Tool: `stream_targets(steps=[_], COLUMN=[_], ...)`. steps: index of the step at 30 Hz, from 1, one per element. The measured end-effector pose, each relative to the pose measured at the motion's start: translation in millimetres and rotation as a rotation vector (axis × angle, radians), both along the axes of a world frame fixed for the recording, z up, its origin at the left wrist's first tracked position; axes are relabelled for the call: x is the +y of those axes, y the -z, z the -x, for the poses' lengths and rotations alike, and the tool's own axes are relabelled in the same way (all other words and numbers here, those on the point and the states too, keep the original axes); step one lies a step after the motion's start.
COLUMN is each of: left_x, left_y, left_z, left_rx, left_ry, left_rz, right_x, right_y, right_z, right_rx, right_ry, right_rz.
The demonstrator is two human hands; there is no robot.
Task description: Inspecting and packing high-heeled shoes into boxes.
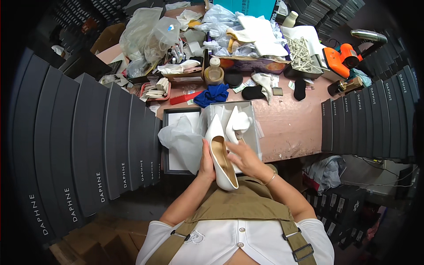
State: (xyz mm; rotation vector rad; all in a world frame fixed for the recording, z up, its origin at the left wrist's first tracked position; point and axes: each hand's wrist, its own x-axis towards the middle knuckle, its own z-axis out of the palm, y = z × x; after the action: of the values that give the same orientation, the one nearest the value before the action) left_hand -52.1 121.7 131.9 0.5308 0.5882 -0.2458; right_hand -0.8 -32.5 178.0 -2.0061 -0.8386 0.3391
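Note:
A white pointed-toe pump (215,127) with a tan insole is tilted before me, toe away. My left hand (206,164) grips its left side. Just right of the shoe's opening is my right hand (247,160), fingers apart and slightly blurred; whether they touch the shoe I cannot tell. Behind it, a second white pump (231,127) lies in an open light-grey shoebox half (255,132), with a white wad (242,121) on it. To the left, translucent tissue paper (182,142) spills over a black-rimmed box half (165,154).
Tall rows of dark shoeboxes (88,132) stand at left, with more shoeboxes (366,119) at right. Across the pink table (287,128) lie a blue cloth (211,95), a red comb (182,98), a bottle (214,73), a tray of white sticks (302,55) and an orange tool (335,62).

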Motion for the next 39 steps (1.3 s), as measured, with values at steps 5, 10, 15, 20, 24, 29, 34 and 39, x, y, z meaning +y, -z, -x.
stream_targets(steps=[5,10,15,20,24,29,34,39], left_x=[-30.5,-12.8,20.4,24.9,23.4,12.0,6.2,-0.7], left_y=[14.2,7.9,-19.2,28.4,-13.0,-5.9,-21.5,-16.4], left_z=[11.2,13.3,-30.4,-27.7,-28.6,-13.4,-26.9,-35.3], left_rx=[-0.026,-0.060,-0.080,-0.044,-0.052,-0.159,-0.176,-0.112], left_ry=[-0.167,-0.075,0.162,0.188,0.196,0.236,0.282,0.259], left_rz=[-0.170,-0.178,-0.238,-0.392,-0.464,-0.344,-0.290,-0.266], right_x=[36.0,57.2,28.1,43.8,44.3,0.9,-23.3,20.6], right_y=[36.8,48.3,8.2,28.6,18.9,-33.0,-43.5,11.0], right_z=[-6.2,-7.1,18.2,25.5,30.6,43.6,63.2,35.3], right_rx=[0.111,0.280,0.149,0.281,0.141,0.398,0.373,0.030], right_ry=[-0.138,-0.054,-0.185,-0.209,-0.090,-0.270,-0.259,-0.124], right_rz=[0.134,0.131,0.156,0.337,0.203,0.046,0.160,0.326])
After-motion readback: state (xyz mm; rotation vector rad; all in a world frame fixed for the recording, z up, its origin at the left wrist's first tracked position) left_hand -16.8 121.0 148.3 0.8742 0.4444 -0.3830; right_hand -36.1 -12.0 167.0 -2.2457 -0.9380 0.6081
